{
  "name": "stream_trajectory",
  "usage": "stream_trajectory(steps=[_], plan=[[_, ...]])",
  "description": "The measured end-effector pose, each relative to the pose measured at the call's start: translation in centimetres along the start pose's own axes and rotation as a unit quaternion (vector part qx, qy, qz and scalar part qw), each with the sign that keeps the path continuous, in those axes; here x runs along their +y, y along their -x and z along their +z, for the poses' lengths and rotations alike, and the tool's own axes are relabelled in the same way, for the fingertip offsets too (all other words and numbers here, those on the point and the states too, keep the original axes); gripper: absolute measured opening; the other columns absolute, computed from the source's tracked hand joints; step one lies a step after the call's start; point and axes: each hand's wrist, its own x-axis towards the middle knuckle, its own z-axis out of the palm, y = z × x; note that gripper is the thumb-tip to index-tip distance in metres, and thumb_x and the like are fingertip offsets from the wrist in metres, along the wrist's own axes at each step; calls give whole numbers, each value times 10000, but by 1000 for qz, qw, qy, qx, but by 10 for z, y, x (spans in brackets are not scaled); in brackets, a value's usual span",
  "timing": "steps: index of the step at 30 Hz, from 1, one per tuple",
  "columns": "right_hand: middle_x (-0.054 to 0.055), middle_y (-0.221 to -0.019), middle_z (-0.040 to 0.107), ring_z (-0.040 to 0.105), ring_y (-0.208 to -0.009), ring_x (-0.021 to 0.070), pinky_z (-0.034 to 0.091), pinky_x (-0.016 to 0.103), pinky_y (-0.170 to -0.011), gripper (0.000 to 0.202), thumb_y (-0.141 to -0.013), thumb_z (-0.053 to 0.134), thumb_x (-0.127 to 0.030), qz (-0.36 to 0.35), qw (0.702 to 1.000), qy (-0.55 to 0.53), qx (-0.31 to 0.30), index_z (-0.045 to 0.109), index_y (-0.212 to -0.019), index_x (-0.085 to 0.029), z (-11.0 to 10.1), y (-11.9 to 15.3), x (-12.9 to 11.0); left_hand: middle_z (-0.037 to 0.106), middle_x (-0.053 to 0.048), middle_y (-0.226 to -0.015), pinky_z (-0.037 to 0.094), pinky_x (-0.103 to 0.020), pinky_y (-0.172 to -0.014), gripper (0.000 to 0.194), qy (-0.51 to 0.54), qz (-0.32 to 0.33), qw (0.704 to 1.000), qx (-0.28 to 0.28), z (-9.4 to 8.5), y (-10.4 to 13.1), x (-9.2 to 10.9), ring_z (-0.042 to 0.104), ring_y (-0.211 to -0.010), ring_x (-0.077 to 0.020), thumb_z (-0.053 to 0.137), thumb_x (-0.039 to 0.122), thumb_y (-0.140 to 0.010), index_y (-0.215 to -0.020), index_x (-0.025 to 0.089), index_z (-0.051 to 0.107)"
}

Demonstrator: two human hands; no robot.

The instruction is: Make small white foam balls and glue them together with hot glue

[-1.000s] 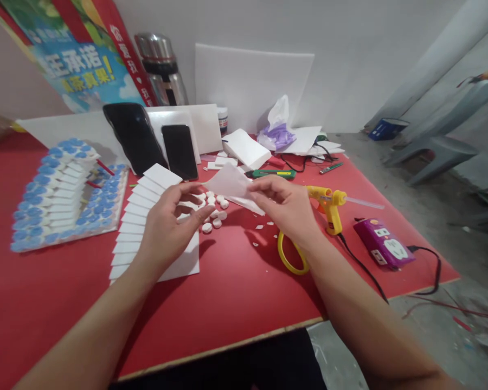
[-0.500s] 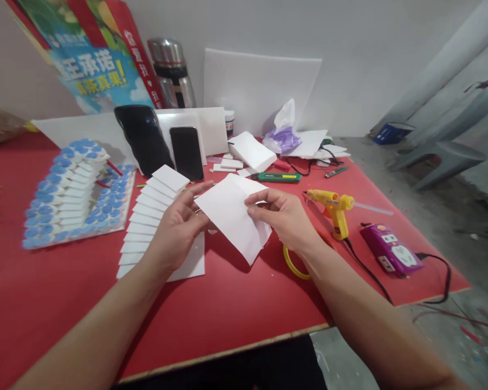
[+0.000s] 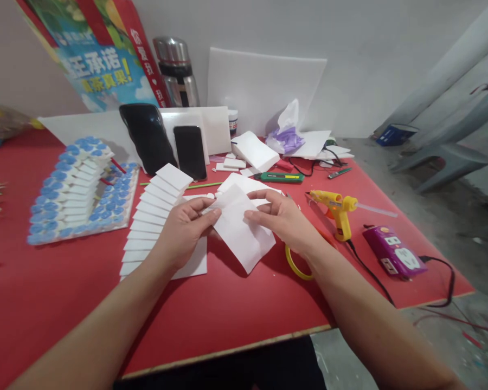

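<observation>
A thin white paper sheet point(image 3: 244, 233) is held in the air over the red table point(image 3: 244, 314). My left hand point(image 3: 187, 230) pinches its left corner between thumb and fingers. My right hand point(image 3: 282, 216) pinches the same sheet near its upper right edge. Behind it lies another white sheet point(image 3: 242, 183), partly covered. Left of my left hand, a fanned staircase of white foam pieces point(image 3: 152, 216) stands on a white base point(image 3: 195, 265), partly hidden by that hand.
A yellow glue gun point(image 3: 335, 208), purple power socket point(image 3: 394, 252) and yellow tape ring point(image 3: 295, 265) lie right. Behind are a green cutter point(image 3: 280, 177), two phones point(image 3: 146, 138) point(image 3: 190, 153) and a steel flask point(image 3: 177, 70). Left stands a blue-and-white model point(image 3: 81, 189).
The sheet has shifted and turned slightly between my hands, its lower corner now nearer me. My left thumb has moved onto its left corner. The whole view has shifted slightly.
</observation>
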Motion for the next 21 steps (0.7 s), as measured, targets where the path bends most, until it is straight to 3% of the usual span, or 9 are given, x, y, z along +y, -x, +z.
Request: stream_trajectory(steps=[5, 10, 16, 21], plan=[[28, -830, 810, 733, -690, 178, 556, 283, -624, 390, -777, 870, -322, 38, 997, -57, -41, 770, -1135, -206, 0, 1, -2, 741, -12, -745, 564, -218, -487, 270, 6, -4, 1000, -18, 0, 2, 3, 640, -540, -116, 921, 331, -736, -900, 164, 786], [31, -894, 824, 731, -703, 172, 559, 280, -623, 486, -686, 939, -305, 51, 987, -149, -41, 814, -1150, -231, -4, 1, 0, 754, -15, -762, 587, -230, -457, 268, 43, 25, 998, -24, -3, 2, 4, 687, -538, -145, 883, 281, -770, -998, 162, 808], [-4, -686, 729, 574, -553, 111, 417, 234, -503, 112, -703, 825, -259, 7, 984, -176, -24, 828, -802, -207, -1, 0, -4, 792, -35, -805, 611, -235, -493, 107, 50, 46, 997, -37, -2, 6, 10, 706, -470, -146, 790, 166, -788, -883, 150, 835], [-29, -607, 638, 481, -506, 97, 332, 235, -479, 60, -698, 747, -256, 4, 988, -155, 1, 764, -728, -207, 5, 1, -3, 786, -39, -764, 612, -243, -493, 102, 49, 50, 997, -43, -2, 7, 11, 708, -465, -158, 766, 154, -788, -861, 152, 837]])
